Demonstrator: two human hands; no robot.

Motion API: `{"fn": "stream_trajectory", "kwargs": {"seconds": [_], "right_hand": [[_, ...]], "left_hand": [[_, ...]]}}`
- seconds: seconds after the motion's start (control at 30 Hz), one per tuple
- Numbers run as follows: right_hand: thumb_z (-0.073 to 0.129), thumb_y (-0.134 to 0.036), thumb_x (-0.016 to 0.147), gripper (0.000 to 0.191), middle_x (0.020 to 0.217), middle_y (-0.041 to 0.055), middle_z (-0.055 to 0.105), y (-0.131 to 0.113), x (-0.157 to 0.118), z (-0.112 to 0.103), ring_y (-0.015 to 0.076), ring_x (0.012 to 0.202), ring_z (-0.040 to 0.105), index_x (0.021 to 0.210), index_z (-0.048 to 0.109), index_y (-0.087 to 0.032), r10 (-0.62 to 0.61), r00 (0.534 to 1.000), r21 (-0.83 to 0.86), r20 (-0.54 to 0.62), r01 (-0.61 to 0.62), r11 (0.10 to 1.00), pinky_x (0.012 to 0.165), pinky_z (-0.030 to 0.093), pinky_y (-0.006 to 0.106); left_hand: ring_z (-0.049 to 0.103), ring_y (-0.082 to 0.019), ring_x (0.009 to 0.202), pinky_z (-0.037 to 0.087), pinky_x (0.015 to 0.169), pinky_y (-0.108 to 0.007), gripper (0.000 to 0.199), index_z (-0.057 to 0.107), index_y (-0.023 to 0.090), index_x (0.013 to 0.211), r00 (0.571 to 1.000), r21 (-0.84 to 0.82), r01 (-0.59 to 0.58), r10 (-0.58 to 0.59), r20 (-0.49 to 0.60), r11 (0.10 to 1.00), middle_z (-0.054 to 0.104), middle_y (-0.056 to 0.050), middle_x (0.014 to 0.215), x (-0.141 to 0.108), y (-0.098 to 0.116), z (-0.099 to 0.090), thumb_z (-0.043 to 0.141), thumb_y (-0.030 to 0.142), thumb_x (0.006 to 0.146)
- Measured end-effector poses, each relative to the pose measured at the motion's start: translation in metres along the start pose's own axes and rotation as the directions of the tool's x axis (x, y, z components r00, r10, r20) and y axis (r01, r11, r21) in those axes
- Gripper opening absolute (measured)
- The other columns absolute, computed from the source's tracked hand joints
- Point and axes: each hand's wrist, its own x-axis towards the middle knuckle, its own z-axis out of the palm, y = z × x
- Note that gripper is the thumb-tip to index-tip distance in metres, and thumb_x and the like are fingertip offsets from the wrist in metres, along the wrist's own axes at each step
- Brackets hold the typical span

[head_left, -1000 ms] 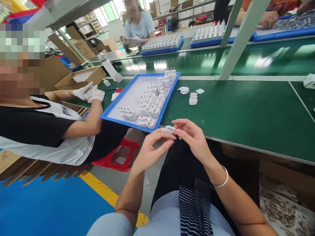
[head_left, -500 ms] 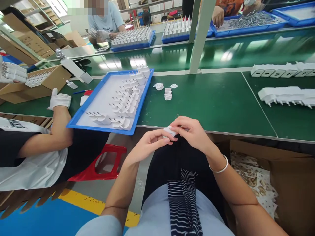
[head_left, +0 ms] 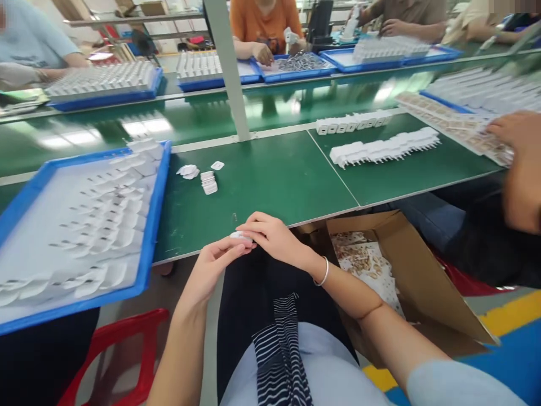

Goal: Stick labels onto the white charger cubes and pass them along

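Observation:
Just off the near edge of the green bench, both my hands meet around a small white plastic piece point(head_left: 240, 235), partly hidden by the fingers. My left hand point(head_left: 211, 265) pinches it from the left between thumb and fingers. From the right, my right hand point(head_left: 273, 239) lays its fingertips on top of the piece. Beyond them on the bench sit a neat stack of flat white plates point(head_left: 208, 183), a loose pile of plates point(head_left: 188, 171) and a single plate point(head_left: 217, 166). At left, a blue-rimmed tray point(head_left: 164, 186) holds rows of white plug housings point(head_left: 120, 220) with pins.
Two rows of white plug units point(head_left: 384, 148) stand on the bench at right. A co-worker's hand point(head_left: 524, 146) reaches over a speckled sheet there. Below the edge is an open cardboard box point(head_left: 426, 270). A red stool point(head_left: 143, 349) stands lower left; a post point(head_left: 228, 73) rises behind.
My view has swung right, bringing in the right-hand co-worker and more of the box, while the left-hand co-worker has mostly left it. Both hands stay on the white piece.

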Motion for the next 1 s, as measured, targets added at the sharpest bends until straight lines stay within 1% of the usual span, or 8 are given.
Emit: {"fn": "stream_trajectory", "kwargs": {"seconds": [0.07,0.13,0.23,0.3,0.43,0.53,0.77,1.0], "right_hand": [[0.053,-0.02,0.101,0.026,0.108,0.0059,0.071,0.003,-0.004,-0.016,0.0168,0.098,0.068,0.113,0.076,-0.022,-0.045,0.998,-0.008,-0.035,0.045,0.999,0.09,0.056,0.032],[0.057,-0.026,0.1,0.024,0.113,0.0063,0.072,0.009,-0.007,-0.048,0.0178,0.1,0.068,0.115,0.075,-0.024,-0.039,0.98,-0.052,-0.195,0.03,0.998,0.087,0.057,0.033],[0.064,-0.034,0.094,0.025,0.108,0.0084,0.071,0.031,-0.002,-0.116,0.0218,0.095,0.066,0.114,0.071,-0.021,0.078,0.79,-0.216,-0.608,-0.259,0.942,0.079,0.056,0.036],[0.071,-0.035,0.087,0.038,0.112,0.0132,0.068,0.053,0.006,-0.163,0.0283,0.104,0.062,0.119,0.066,-0.016,0.136,0.636,-0.316,-0.759,-0.544,0.777,0.091,0.053,0.046],[0.077,-0.051,0.082,0.068,0.131,0.0288,0.056,0.088,0.024,-0.216,0.0426,0.128,0.05,0.124,0.058,-0.002,0.353,0.567,-0.427,-0.744,-0.81,0.402,0.105,0.042,0.056],[0.081,-0.054,0.076,0.076,0.133,0.0331,0.053,0.101,0.035,-0.216,0.0447,0.127,0.05,0.123,0.056,0.001,0.4,0.561,-0.472,-0.725,-0.827,0.304,0.101,0.045,0.055],[0.081,-0.033,0.067,0.077,0.132,0.0369,0.054,0.097,0.044,-0.197,0.0466,0.128,0.052,0.126,0.049,0.005,0.409,0.476,-0.391,-0.779,-0.878,0.278,0.107,0.041,0.056],[0.075,-0.038,0.071,0.062,0.115,0.0237,0.065,0.068,0.019,-0.166,0.0398,0.109,0.065,0.119,0.049,-0.009,0.455,0.546,-0.393,-0.704,-0.832,0.391,0.097,0.05,0.053]], "left_hand": [[0.071,-0.021,0.104,0.059,0.095,-0.027,0.024,0.083,0.021,0.093,1.0,0.012,-0.001,0.001,0.0,1.0,0.078,-0.007,0.105,0.006,-0.001,0.003,0.08,0.042,0.082],[0.069,-0.024,0.109,0.06,0.088,-0.027,0.027,0.083,0.021,0.093,1.0,0.043,-0.008,0.008,0.003,0.999,0.077,-0.009,0.111,0.007,-0.002,0.006,0.078,0.045,0.083],[0.067,-0.027,0.115,0.06,0.085,-0.028,0.03,0.083,0.02,0.093,1.0,0.105,-0.022,0.023,-0.004,0.994,0.076,-0.011,0.116,0.005,-0.003,0.009,0.076,0.047,0.084],[0.068,-0.027,0.112,0.061,0.085,-0.03,0.03,0.083,0.02,0.094,0.999,0.109,-0.031,0.033,-0.022,0.994,0.076,-0.011,0.115,0.003,-0.004,0.011,0.076,0.047,0.084],[0.07,-0.027,0.109,0.061,0.086,-0.033,0.031,0.082,0.02,0.098,0.998,0.07,-0.038,0.042,-0.054,0.997,0.075,-0.011,0.12,0.0,-0.007,0.014,0.078,0.047,0.083],[0.071,-0.028,0.11,0.061,0.087,-0.035,0.034,0.081,0.02,0.103,0.998,0.049,-0.038,0.041,-0.053,0.998,0.072,-0.011,0.129,-0.001,-0.009,0.015,0.078,0.048,0.083],[0.071,-0.027,0.112,0.06,0.089,-0.033,0.035,0.079,0.02,0.105,0.999,0.038,-0.045,0.046,-0.025,0.998,0.07,-0.011,0.132,-0.004,-0.006,0.015,0.077,0.048,0.083],[0.068,-0.029,0.121,0.054,0.107,-0.04,0.035,0.077,0.02,0.107,0.994,-0.099,-0.103,0.098,-0.054,0.99,0.067,-0.011,0.138,-0.002,-0.006,0.026,0.082,0.042,0.08]]}}
